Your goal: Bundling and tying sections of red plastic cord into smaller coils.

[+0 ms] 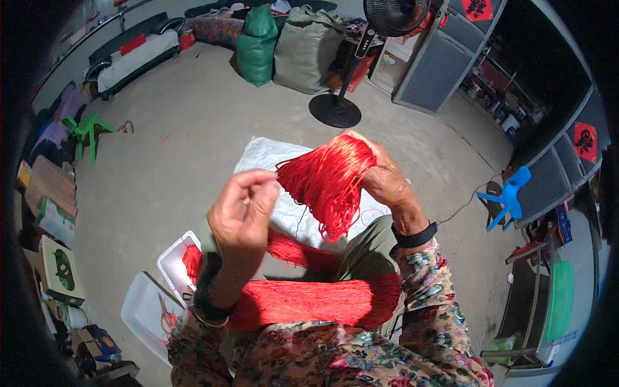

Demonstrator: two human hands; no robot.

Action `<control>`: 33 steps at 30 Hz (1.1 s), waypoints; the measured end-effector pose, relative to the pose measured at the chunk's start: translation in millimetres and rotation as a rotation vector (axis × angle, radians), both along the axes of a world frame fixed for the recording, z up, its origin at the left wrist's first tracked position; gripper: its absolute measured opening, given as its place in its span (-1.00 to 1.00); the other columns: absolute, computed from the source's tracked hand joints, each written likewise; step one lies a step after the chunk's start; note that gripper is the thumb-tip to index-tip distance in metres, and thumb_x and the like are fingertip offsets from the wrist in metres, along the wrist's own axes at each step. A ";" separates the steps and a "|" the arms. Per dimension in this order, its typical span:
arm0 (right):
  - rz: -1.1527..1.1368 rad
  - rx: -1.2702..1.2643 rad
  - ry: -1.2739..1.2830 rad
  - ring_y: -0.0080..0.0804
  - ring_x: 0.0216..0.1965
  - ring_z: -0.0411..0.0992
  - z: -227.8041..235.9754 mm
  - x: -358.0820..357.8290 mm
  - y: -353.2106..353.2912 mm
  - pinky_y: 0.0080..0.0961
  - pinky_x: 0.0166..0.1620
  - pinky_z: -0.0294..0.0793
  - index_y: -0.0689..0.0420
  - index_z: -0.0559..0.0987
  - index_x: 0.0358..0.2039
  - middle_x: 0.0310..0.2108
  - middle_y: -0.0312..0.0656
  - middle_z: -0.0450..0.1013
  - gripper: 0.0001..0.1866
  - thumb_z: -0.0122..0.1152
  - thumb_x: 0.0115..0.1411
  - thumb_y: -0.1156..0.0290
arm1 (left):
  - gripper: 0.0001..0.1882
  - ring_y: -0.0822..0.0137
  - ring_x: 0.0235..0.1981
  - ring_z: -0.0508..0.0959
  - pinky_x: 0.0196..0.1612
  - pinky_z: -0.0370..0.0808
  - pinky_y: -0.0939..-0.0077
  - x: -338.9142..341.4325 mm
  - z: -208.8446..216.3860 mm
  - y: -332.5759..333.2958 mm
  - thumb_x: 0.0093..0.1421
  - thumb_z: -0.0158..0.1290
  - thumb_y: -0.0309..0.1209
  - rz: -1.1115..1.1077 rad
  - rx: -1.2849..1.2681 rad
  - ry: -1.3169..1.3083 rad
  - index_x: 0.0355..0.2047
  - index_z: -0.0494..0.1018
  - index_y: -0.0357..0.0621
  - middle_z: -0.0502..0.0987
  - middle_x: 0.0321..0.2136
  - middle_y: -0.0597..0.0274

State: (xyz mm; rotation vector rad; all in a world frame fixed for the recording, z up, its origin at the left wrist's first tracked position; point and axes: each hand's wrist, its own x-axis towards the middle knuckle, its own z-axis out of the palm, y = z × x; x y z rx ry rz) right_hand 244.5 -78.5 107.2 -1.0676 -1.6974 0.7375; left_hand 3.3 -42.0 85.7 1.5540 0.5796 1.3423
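- The right hand [387, 182] holds a red cord bundle [329, 184] near its top, fingers closed round it; the loose loops fan out down and to the left.
- The left hand [242, 209] is narrow, thumb and forefinger brought together at the bundle's left edge; whether they grip a strand I cannot tell.
- The bundle hangs in the air, in front of the white sheet [261, 158] on the floor [187, 155].
- A long red hank [316, 302] lies across the lap, and a smaller hank [303, 251] sits just beyond it.
- Left of the lap stand a white box [169, 261] with red cord inside and a white tray [138, 300] with red scraps.
- Past the sheet's far edge stands a black fan [334, 111].
- Near the floor's far edge, a green sack [256, 48] leans beside a pale sack [308, 51].
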 end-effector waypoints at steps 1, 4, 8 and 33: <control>-0.002 -0.003 -0.001 -0.31 -0.08 0.43 1.2 -0.3 -3.8 -0.44 0.03 0.39 0.29 0.47 -0.07 -0.06 -0.09 0.41 -0.68 0.09 0.17 0.43 | -0.77 0.54 -0.41 0.41 -0.27 0.37 0.65 -4.0 -4.0 7.6 0.31 -0.01 -0.43 -0.002 -0.007 0.004 -0.13 0.43 -0.36 0.47 -0.46 0.29; -0.005 0.157 -0.168 -0.38 -0.05 0.41 3.9 -4.7 -5.7 -0.47 0.06 0.38 0.31 0.49 -0.11 -0.12 -0.13 0.45 -0.70 0.07 0.14 0.49 | -0.56 0.42 -0.15 0.46 0.01 0.32 0.53 -0.5 -34.2 35.7 0.36 -0.07 -0.15 -0.143 -0.113 0.009 -0.04 0.42 -0.36 0.53 -0.22 0.17; -0.041 0.241 -0.214 -0.26 -0.01 0.42 6.1 -9.5 -8.5 -0.37 0.10 0.37 0.25 0.54 -0.16 -0.11 -0.10 0.47 -0.73 0.14 0.10 0.50 | -0.34 0.33 0.12 0.38 0.26 0.16 0.39 10.7 -72.0 43.6 0.37 -0.20 0.07 -0.483 -0.355 -0.062 0.08 0.38 -0.35 0.48 0.01 0.15; -0.085 0.162 -0.081 -0.45 -0.13 0.41 2.7 -6.1 -4.9 -0.50 -0.02 0.40 0.32 0.51 -0.16 -0.13 -0.18 0.44 -0.75 0.06 0.11 0.58 | -0.81 0.59 -0.75 0.15 -0.66 0.14 0.66 -13.8 -84.0 39.1 0.32 0.01 -0.38 -0.642 -0.703 -0.097 -0.28 0.47 -0.29 0.22 -0.73 0.45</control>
